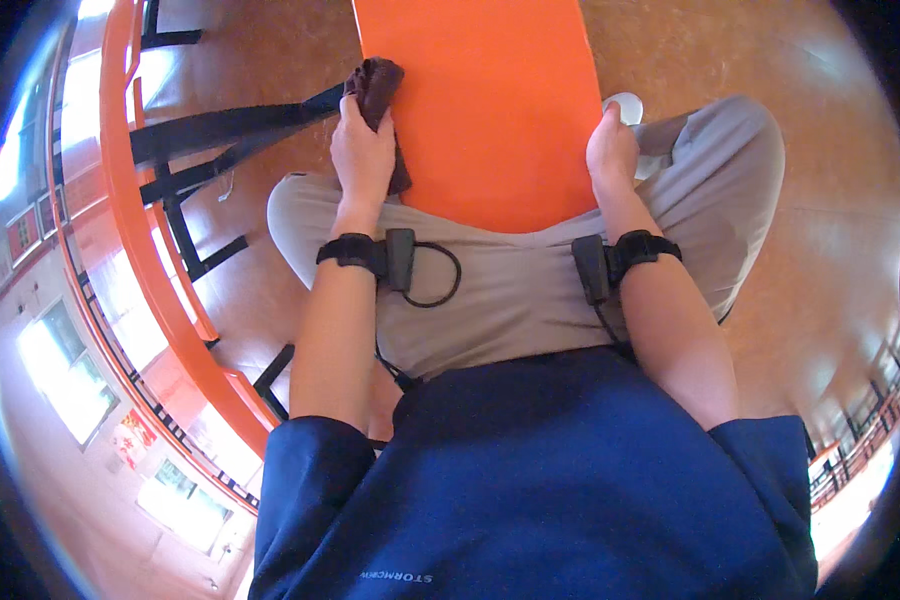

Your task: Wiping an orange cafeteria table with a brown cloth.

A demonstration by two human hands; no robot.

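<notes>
A long, flat orange bench seat [495, 112] runs forward from between my legs. My left hand [364, 154] is at its left edge, closed around a crumpled dark brown cloth [379, 82]. Part of this cloth hangs down past my palm along the edge. On the opposite side, my right hand [613, 150] is against the right edge with its thumb pointing forward. Its other fingers are hidden, so I cannot tell whether they grip the bench.
To the left stands an orange table [131, 217] with black metal legs [217, 135]. A white shoe [628, 107] is just beyond my right hand. Straps with small black devices [400, 259] and cables are on both wrists. More furniture [862, 427] lines the far right.
</notes>
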